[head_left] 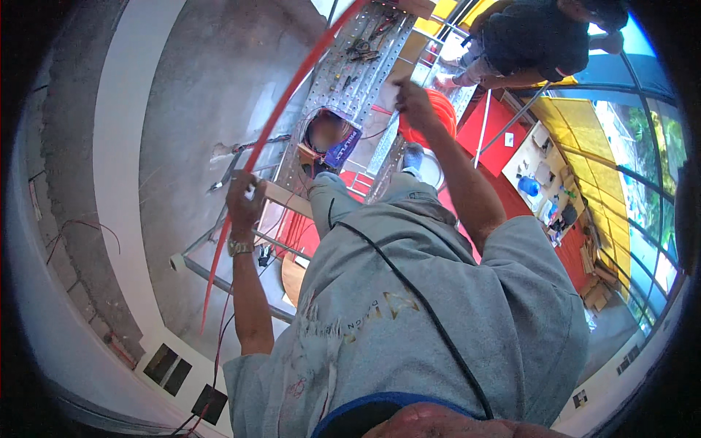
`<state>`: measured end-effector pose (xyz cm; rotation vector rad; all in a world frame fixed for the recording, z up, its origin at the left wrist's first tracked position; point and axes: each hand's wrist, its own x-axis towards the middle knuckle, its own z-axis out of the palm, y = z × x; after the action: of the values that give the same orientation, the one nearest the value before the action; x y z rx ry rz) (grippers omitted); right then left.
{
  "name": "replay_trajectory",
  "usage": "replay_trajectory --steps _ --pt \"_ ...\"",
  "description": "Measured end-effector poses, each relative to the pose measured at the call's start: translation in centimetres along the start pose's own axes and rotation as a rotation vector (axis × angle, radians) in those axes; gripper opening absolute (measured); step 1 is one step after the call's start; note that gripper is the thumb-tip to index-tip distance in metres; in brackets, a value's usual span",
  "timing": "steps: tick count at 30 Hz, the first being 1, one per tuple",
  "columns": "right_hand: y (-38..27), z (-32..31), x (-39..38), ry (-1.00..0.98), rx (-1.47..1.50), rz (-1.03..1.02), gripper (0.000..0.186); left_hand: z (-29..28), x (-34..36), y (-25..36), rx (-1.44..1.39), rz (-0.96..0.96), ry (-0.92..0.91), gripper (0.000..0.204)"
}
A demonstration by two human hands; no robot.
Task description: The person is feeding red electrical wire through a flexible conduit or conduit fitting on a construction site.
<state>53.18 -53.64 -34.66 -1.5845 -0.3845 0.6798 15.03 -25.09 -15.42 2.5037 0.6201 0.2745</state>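
Head view: the fingers of the left hand (245, 201) are wrapped around a long red tube (283, 102), which runs from the top edge of the frame down through the grip and tapers off below the wrist. A metal watch (239, 248) circles that wrist. On the other side, the right hand (416, 106) is raised with its fingers curled, over the edge of a coil of orange-red tubing (444, 109); whether the fingers clasp anything cannot be told from this angle.

Between the two arms, a blue-purple box (343, 150) with wire coiled in its opening sits on perforated metal planks (339, 84), where hand tools (361, 50) lie farther along. A black cable (432, 315) crosses the front of the wearer's gray shirt (511, 314).

At upper right, a co-worker in a dark top (537, 36) is near the coil. Beyond are a red panel (488, 135), a cluttered table holding a blue container (529, 186), and yellow sheeting (584, 131) along the windows. A gray wall (204, 109) rises at left.
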Motion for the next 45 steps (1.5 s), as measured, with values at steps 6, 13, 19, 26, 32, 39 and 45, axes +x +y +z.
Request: replay_trajectory --steps 6,13,19,26,32,39,45 --pt "-10.7 -13.9 -0.2 0.194 -0.107 -0.175 0.036 -4.3 -1.4 -3.5 0.023 0.063 0.120 0.022" --pt "-17.8 -18.7 -2.9 0.266 0.366 -0.173 0.042 -6.2 -2.6 -4.8 -0.046 -0.213 0.225 0.022" --pt "-23.7 -19.3 -4.2 0.359 0.358 -0.176 0.045 -5.4 -3.1 -4.4 -0.324 -0.283 0.365 0.024" --pt "-27.7 -20.5 -5.8 0.450 0.381 -0.258 0.037 -5.0 -3.9 -5.6 -0.192 -0.361 0.200 0.031" --pt "-29.3 -20.8 -8.1 0.368 0.447 -0.297 0.044 -3.9 -3.6 -5.2 -0.191 -0.315 0.176 0.028" --pt "-29.3 -19.8 -9.6 0.280 0.352 -0.222 0.047 -3.5 -3.2 -5.2 -0.124 -0.303 0.136 0.027" --pt "-26.3 -20.6 -10.7 0.266 0.542 -0.135 0.040 -3.6 -3.1 -5.7 -0.117 -0.361 0.092 0.032"
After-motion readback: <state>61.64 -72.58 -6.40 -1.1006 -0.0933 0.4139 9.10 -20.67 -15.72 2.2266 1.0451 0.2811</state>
